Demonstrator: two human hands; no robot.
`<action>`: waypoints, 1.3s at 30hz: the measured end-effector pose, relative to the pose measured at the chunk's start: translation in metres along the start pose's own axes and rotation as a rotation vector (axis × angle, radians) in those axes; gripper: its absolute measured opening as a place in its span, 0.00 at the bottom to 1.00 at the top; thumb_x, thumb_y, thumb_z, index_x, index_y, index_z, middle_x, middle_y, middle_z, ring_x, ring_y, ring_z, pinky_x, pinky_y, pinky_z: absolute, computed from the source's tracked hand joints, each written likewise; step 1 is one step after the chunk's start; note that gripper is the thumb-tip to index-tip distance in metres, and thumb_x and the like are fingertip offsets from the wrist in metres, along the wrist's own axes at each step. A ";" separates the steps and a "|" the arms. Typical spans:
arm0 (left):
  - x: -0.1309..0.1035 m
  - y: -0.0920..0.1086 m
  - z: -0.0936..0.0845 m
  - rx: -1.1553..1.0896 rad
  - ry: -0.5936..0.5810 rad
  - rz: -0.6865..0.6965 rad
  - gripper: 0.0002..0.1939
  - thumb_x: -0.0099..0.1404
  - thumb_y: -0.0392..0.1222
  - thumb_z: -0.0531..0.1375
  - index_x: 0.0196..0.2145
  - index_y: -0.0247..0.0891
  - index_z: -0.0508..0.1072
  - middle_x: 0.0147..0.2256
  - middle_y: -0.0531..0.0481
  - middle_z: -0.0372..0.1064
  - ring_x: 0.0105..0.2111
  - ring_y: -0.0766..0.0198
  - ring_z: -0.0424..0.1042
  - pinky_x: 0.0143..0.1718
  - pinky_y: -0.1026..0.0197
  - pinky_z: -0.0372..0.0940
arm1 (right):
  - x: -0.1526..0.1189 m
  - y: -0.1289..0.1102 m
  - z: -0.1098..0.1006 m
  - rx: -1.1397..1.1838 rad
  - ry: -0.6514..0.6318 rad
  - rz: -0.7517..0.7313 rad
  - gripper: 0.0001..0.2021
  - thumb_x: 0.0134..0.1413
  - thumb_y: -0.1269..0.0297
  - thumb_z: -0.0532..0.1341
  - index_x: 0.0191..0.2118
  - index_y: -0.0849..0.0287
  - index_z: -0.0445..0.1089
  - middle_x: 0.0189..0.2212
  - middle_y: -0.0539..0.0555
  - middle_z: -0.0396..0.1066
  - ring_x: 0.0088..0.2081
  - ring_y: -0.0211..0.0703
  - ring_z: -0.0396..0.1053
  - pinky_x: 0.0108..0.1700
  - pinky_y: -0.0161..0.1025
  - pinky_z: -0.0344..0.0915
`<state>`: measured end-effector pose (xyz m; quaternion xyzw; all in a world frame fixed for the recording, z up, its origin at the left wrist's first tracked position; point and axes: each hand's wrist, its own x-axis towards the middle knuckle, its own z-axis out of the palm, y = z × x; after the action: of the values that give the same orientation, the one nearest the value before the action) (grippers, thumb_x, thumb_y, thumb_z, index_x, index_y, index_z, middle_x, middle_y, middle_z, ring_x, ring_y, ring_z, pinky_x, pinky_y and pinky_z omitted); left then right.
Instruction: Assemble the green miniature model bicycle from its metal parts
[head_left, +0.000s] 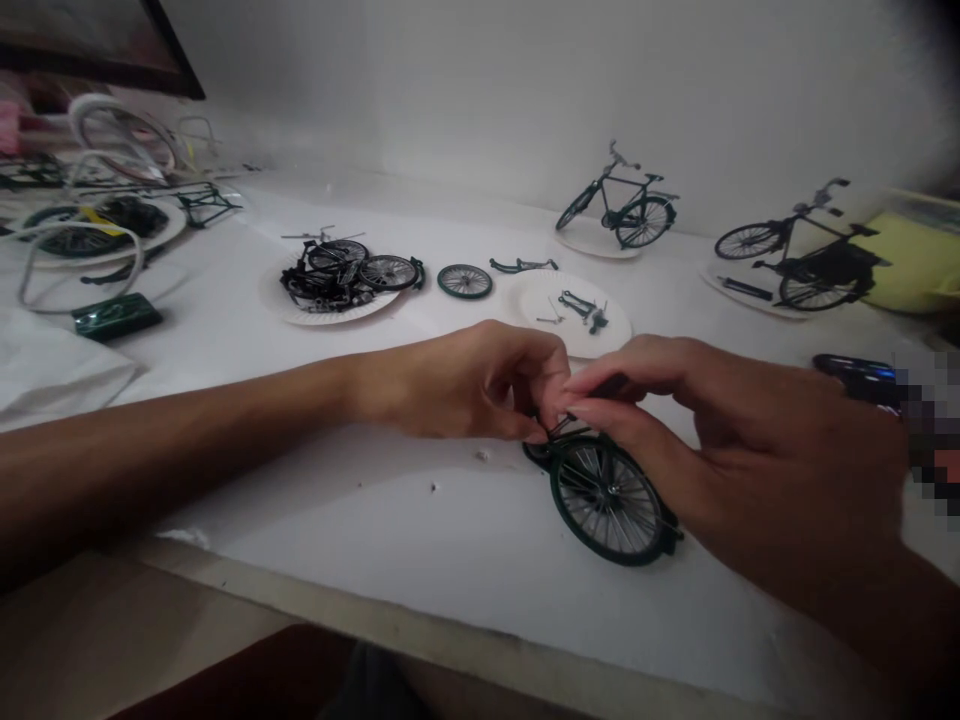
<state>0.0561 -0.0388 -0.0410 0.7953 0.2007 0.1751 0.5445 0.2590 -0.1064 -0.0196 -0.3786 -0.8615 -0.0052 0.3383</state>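
My left hand [487,385] is closed on the frame end of a partly built miniature bicycle [615,497], whose green-rimmed spoked wheel hangs toward the table's front edge. Thumb and forefinger of my right hand [720,450] pinch a small dark part [609,386] just above the frame. The fingertips of both hands meet there and hide where the parts join. Just beyond my hands is a white paper plate [525,290] with small green and metal pieces. Behind it lie a loose wheel [465,281] and a thin green part [523,266].
A plate [281,300] of black bicycle parts stands left of centre. Two assembled model bicycles [645,215] [821,275] stand at the back right. At left are another parts plate [176,225], a dark green block [118,316] and white plastic sheeting [52,365].
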 end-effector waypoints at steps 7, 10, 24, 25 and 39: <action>0.000 0.001 -0.001 -0.011 -0.020 -0.026 0.09 0.63 0.32 0.63 0.41 0.34 0.69 0.41 0.46 0.73 0.38 0.62 0.73 0.38 0.60 0.68 | 0.000 -0.003 0.008 -0.036 0.122 0.021 0.10 0.57 0.66 0.68 0.30 0.54 0.66 0.25 0.45 0.74 0.24 0.34 0.69 0.26 0.32 0.64; -0.001 0.001 -0.001 -0.017 -0.016 -0.031 0.09 0.64 0.33 0.63 0.41 0.35 0.69 0.41 0.46 0.72 0.39 0.62 0.73 0.38 0.60 0.68 | 0.000 0.000 0.008 0.059 0.063 0.002 0.06 0.58 0.69 0.67 0.33 0.56 0.69 0.27 0.47 0.75 0.26 0.33 0.69 0.30 0.32 0.66; -0.002 -0.001 0.002 -0.042 -0.014 -0.058 0.10 0.64 0.36 0.64 0.43 0.35 0.69 0.42 0.45 0.72 0.40 0.60 0.72 0.40 0.58 0.68 | -0.005 -0.005 0.016 0.152 0.045 0.194 0.13 0.52 0.64 0.71 0.27 0.56 0.65 0.23 0.45 0.72 0.25 0.36 0.70 0.27 0.34 0.65; -0.002 0.000 0.002 -0.043 -0.011 -0.055 0.10 0.65 0.36 0.64 0.43 0.35 0.69 0.43 0.45 0.72 0.41 0.61 0.72 0.40 0.58 0.68 | -0.005 -0.005 0.016 0.150 0.050 0.217 0.13 0.52 0.64 0.71 0.27 0.56 0.66 0.23 0.45 0.73 0.25 0.36 0.70 0.27 0.34 0.65; 0.001 0.001 0.005 -0.094 0.037 -0.058 0.17 0.63 0.33 0.64 0.46 0.39 0.63 0.42 0.47 0.70 0.42 0.61 0.72 0.39 0.61 0.67 | -0.003 -0.005 0.018 0.193 0.057 0.338 0.14 0.52 0.62 0.70 0.25 0.57 0.66 0.20 0.44 0.68 0.22 0.34 0.64 0.25 0.32 0.61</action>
<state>0.0595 -0.0432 -0.0414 0.7592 0.2253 0.1834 0.5824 0.2468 -0.1069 -0.0345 -0.4834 -0.7723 0.1234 0.3933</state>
